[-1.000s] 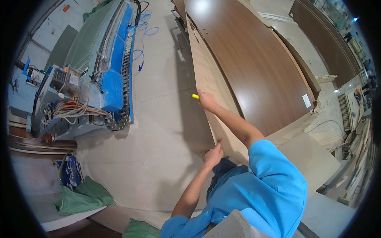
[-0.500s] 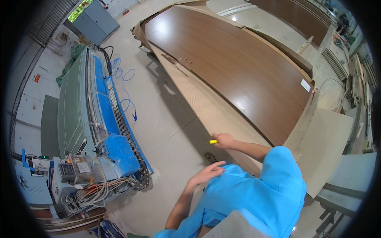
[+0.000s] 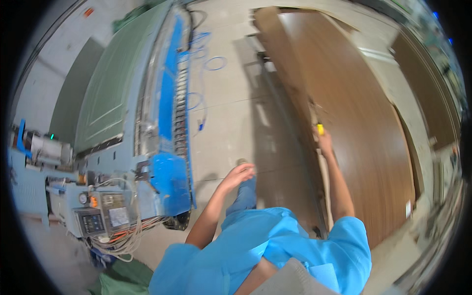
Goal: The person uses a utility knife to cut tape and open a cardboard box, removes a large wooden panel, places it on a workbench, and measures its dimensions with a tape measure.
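My right hand (image 3: 324,143) is closed around a small yellow tool (image 3: 320,129); its dark upper end blurs, so I cannot tell its exact kind. This hand is over the left edge of a large brown wood-grain panel (image 3: 364,118). Brown cardboard wrapping (image 3: 280,49) runs along that edge, close to the tool. My left hand (image 3: 241,173) hangs over the gap between panel and machine, fingers loosely bent and apart, with nothing visible in it.
To the left stands a long blue and grey machine (image 3: 169,172) with a green panel (image 3: 110,93) and bundled cables (image 3: 123,238). A blue hose (image 3: 215,63) lies coiled on the floor. Another brown panel (image 3: 425,88) lies at the far right.
The view has turned and I have moved forward along the panel. My right hand has gone from beside the panel's near end to its left edge, still holding the yellow tool. My left hand stays free.
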{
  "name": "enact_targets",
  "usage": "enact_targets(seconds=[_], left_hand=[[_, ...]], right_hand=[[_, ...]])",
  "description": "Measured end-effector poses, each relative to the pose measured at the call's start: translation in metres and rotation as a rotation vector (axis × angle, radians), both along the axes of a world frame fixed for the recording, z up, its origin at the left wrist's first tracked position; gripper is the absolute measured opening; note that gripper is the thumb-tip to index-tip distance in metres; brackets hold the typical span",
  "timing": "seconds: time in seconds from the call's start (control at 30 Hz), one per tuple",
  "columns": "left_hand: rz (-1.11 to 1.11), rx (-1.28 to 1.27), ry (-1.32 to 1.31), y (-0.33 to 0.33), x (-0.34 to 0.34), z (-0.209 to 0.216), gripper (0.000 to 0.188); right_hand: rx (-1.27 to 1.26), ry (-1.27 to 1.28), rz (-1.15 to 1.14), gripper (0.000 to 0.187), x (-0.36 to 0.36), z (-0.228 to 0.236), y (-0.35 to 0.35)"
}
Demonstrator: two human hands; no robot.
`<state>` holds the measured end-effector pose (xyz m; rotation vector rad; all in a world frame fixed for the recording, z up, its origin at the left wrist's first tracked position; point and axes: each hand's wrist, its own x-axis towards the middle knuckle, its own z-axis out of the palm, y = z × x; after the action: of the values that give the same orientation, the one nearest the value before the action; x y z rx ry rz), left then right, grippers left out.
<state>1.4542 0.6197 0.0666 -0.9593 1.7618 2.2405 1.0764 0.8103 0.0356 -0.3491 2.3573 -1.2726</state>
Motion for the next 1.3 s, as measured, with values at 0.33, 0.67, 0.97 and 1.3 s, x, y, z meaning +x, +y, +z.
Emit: enact_targets(seconds=[0.33,0.67,0.97,1.3], left_hand=[[0.067,-0.164,-0.029,-0.324,-0.135,0.025,0.040],[-0.124,-0.575,0.093,-0.645,-0.449,0.040,0.035],[-0.449,-1.043,0.103,-0.798,-0.742,0.045,0.043],[-0.718,-1.429,0.331,-0.903,-0.967,-0.074,0.061]], right_hand=[[-0.208,-0.035,-0.008,0.038,-0.138,0.055,-0.243],[-0.233,0.120,-0.056,0.047,-0.352,0.049,-0.489],[0.134,0.001,-0.075,0.047,-0.556,0.047,-0.683],[0.653,0.561,-0.388,0.029,-0.533,0.076,-0.722]])
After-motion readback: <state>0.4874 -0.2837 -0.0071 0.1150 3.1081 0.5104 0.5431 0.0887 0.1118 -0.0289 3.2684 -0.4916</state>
